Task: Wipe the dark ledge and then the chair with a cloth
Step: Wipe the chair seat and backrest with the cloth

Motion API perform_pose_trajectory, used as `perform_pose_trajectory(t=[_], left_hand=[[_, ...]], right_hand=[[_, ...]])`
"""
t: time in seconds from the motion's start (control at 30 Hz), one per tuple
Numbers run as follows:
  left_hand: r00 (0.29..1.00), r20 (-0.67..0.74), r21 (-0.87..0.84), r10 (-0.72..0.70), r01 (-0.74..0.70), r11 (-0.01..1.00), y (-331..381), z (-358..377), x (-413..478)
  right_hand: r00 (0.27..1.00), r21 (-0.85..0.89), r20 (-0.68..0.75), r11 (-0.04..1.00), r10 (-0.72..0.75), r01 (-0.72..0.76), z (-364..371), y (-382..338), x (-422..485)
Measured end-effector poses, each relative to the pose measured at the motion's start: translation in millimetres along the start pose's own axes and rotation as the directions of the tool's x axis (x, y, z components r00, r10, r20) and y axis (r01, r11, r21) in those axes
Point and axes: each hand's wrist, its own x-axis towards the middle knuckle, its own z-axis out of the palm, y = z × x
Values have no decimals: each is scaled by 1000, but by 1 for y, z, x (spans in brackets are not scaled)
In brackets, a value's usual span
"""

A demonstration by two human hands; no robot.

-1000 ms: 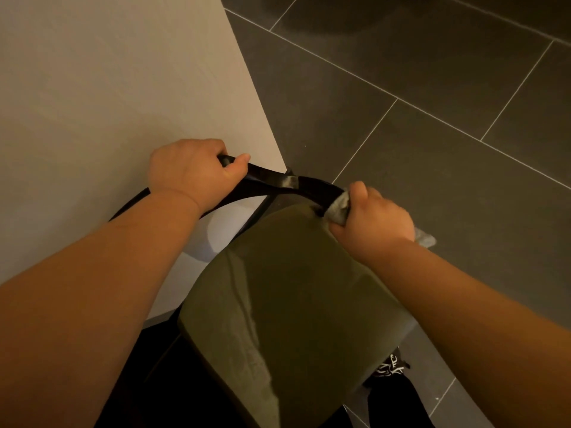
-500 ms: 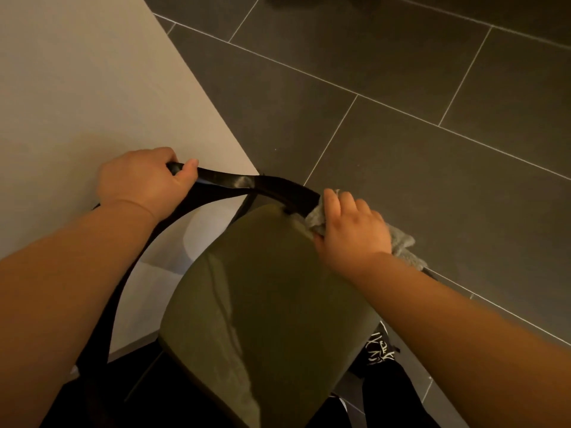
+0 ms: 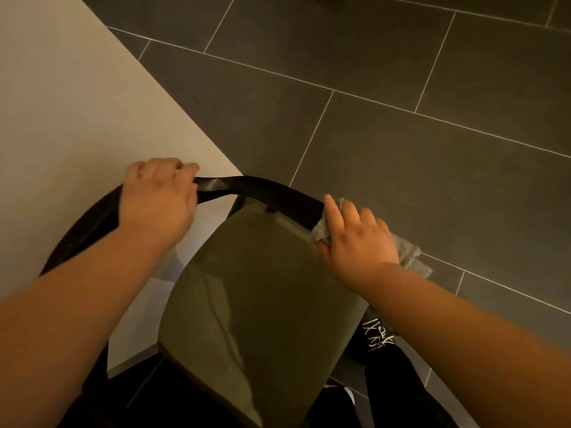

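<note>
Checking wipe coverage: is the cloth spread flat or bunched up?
Bunched. The grey cloth is crumpled under the right hand against the black chair rail, with a loose end trailing out behind.

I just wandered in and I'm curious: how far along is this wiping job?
No dark ledge is in view, so that part cannot be checked. In hand: the right hand holds a grey cloth against the chair's black backrest rail, while the left hand grips the rail's other end. Left: the olive seat, which the cloth is not touching, and likely the rest of the rail.
</note>
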Motion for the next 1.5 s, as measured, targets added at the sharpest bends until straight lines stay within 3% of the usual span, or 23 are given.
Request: perform_pose_trajectory(t=[0.1, 0.17, 0.23, 0.37, 0.57, 0.77, 0.9, 1.0, 1.13, 1.27, 1.37, 1.5], left_hand=[[996, 58, -179, 62, -51, 983, 62, 5, 7], [992, 114, -382, 59, -11, 924, 98, 9, 25], [985, 167, -454, 47, 34, 890, 123, 13, 46], [984, 158, -261, 83, -39, 964, 140, 29, 55], [1000, 7, -304, 29, -25, 952, 146, 41, 47], [1000, 3, -292, 18, -17, 956, 146, 40, 47], [1000, 0, -305, 3, -3, 952, 143, 42, 47], [1000, -4, -287, -7, 5, 958, 145, 45, 48], [1000, -15, -262, -15, 10, 965, 145, 50, 51], [1000, -11, -249, -4, 1, 968, 144, 49, 50], [1000, -13, -251, 9, -12, 968, 146, 47, 49], [999, -31, -256, -10, 2, 967, 148, 46, 49]], right_hand=[[1000, 73, 18, 997, -20, 19, -5, -23, 34], [998, 95, -1, 994, -57, 57, -6, -36, 52], [995, 84, -30, 992, -96, 99, -3, -36, 53], [994, 56, -97, 997, -46, 52, 8, 1, 2], [999, 87, -19, 995, 43, -41, 0, 9, -4], [997, 156, -44, 985, -69, 75, -8, -9, 32], [995, 70, -96, 998, 3, 3, 9, 25, -33], [996, 107, -67, 993, 65, -58, 15, 51, -68], [992, 77, -19, 989, 126, -124, 10, 37, -47], [997, 116, -49, 992, 52, -46, 7, 21, -15], [995, 102, -80, 993, -56, 64, 9, 39, -39], [998, 172, -57, 984, -31, 41, 14, 65, -73]])
